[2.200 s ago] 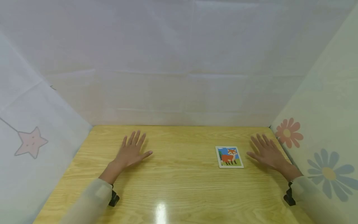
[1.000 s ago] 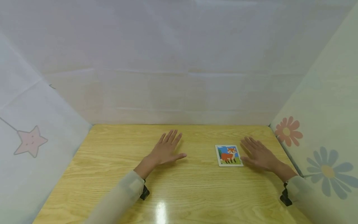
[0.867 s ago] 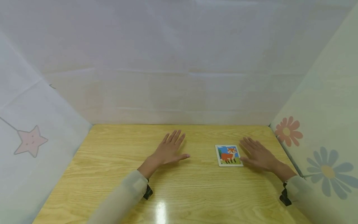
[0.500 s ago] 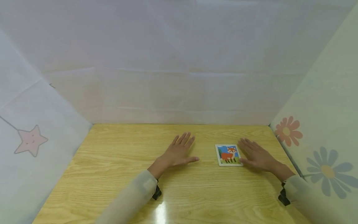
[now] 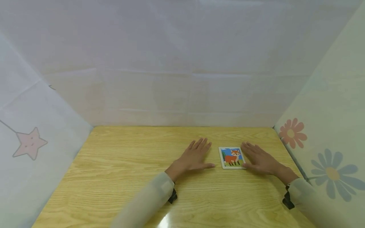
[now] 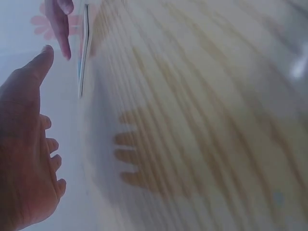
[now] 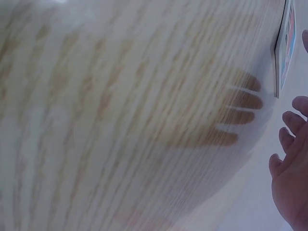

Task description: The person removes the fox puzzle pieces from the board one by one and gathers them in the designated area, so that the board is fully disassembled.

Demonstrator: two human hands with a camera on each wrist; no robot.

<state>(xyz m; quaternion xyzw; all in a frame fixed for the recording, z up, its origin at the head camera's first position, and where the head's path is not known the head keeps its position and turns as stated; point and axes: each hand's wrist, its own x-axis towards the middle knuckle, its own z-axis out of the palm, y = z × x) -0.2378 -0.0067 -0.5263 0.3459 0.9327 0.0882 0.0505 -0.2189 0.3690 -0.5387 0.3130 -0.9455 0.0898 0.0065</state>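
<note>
A square fox picture (image 5: 232,157) with a white border lies flat on the wooden table (image 5: 119,177), right of the middle. To its left is my left hand (image 5: 194,156), palm down, fingers straight and thumb reaching toward the picture without touching it. My right hand (image 5: 260,161) is at the picture's right edge, its thumb tip over or against the border; whether it touches I cannot tell. Both wrist views show the hands raised off the tabletop, with their reflections below. From the left wrist view the picture (image 6: 83,53) appears edge-on as a thin panel. Neither hand holds anything.
A pale cloth wall (image 5: 182,98) stands along the table's back edge. Cloth sides rise at left, with a pink star (image 5: 30,143), and at right, with a red flower (image 5: 292,133) and a blue flower (image 5: 333,174). The right forearm is close to the right side.
My left hand has moved right across the table, from the far left to just beside the fox picture. The right hand has shifted slightly left to the picture's edge. The picture stays in place.
</note>
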